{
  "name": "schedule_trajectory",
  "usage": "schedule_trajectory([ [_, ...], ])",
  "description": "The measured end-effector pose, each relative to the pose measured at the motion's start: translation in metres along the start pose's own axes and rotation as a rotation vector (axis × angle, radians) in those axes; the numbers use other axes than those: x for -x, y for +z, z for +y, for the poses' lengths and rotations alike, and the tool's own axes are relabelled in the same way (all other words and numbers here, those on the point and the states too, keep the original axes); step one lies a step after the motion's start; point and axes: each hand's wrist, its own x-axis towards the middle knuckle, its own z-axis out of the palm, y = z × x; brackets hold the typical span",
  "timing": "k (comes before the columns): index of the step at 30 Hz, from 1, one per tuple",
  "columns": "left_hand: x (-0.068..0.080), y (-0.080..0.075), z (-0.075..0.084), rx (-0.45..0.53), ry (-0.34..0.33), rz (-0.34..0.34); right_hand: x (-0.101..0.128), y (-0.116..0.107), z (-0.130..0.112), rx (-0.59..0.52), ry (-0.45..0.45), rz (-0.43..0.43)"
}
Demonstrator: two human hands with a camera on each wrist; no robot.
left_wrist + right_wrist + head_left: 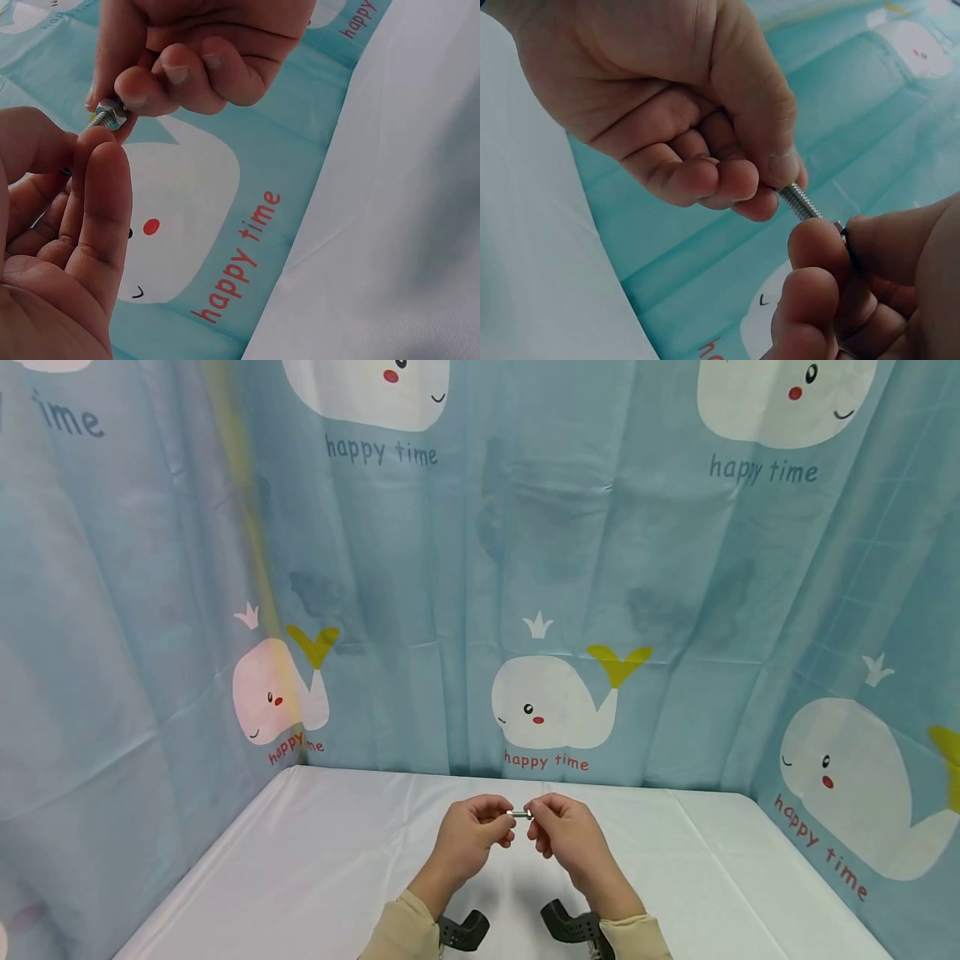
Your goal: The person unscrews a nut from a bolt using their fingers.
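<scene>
Above the white table (300, 877), my two hands meet around a small threaded metal bolt (520, 814). My left hand (501, 828) pinches one end of the bolt (801, 201) between thumb and curled fingers. My right hand (538, 828) pinches a hex nut (111, 114) sitting on the bolt's other end. In the right wrist view the left hand (769, 184) is above and the right hand (832, 244) is at the lower right, with bare thread showing between them. In the left wrist view the right hand (131, 94) holds the nut above the left hand (94, 150).
A blue curtain (525, 568) printed with white whales and "happy time" encloses the table at the back and on both sides. Black wrist camera mounts (573, 927) sit below both hands, at beige sleeves (401, 931).
</scene>
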Motion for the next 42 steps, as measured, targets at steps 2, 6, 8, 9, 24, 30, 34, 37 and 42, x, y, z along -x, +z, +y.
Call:
schedule_trajectory([
  [2,-0.0020,-0.0006,-0.0059,0.009,0.002,-0.004,-0.0003,-0.0001,0.0001,-0.015,-0.001,-0.005],
  [6,-0.0040,-0.0023,-0.0109,0.034,0.012,-0.006,-0.0008,-0.0005,-0.0012,-0.044,0.005,-0.015],
  [8,-0.0044,-0.0029,-0.0111,0.044,0.015,-0.009,-0.0008,-0.0001,-0.0018,-0.050,0.012,-0.016],
  [9,-0.0044,-0.0032,-0.0109,0.047,0.013,-0.009,-0.0007,0.0002,-0.0019,-0.051,0.015,-0.017],
  [24,-0.0035,-0.0036,-0.0119,0.045,0.019,-0.004,-0.0017,0.0012,-0.0009,-0.032,0.002,-0.014],
  [30,-0.0046,-0.0030,-0.0098,0.034,0.030,-0.009,-0.0023,-0.0002,0.0002,-0.024,0.012,0.008],
  [34,-0.0053,-0.0029,-0.0106,0.030,0.028,-0.014,-0.0019,-0.0010,-0.0002,-0.016,0.003,0.002],
  [37,-0.0054,-0.0035,-0.0113,0.033,0.024,-0.016,-0.0020,-0.0014,-0.0009,-0.038,0.001,-0.003],
  [42,-0.0050,-0.0041,-0.0109,0.044,0.025,-0.009,-0.0023,-0.0016,-0.0012,-0.061,0.011,-0.015],
])
